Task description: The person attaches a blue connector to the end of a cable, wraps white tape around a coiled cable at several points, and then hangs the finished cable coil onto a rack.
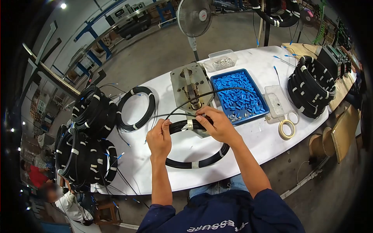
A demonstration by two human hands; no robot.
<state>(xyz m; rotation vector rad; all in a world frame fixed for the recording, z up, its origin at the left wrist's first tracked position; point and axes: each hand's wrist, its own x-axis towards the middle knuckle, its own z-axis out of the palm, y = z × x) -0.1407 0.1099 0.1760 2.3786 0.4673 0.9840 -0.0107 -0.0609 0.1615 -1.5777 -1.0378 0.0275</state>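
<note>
A coil of black cable (198, 164), bound with strips of pale tape, lies before me on the white tabletop. My left hand (158, 139) is closed around its left side, thumb upward. My right hand (218, 125) is closed on the cable at the coil's upper right, close to a strip of tape (189, 124). A loose length of the black cable (217, 91) arcs from near my left hand over the metal press (191, 83) and the blue tray. The fingers hide exactly which strands each hand grips.
The blue tray (265, 113) holds many small blue connectors. A clear tub (221, 60) of metal parts stands behind. Tape rolls (286, 129) sit at right. Stacked cable coils (311, 87) stand at right, more coils (87, 155) at left. A fan (194, 17) stands beyond.
</note>
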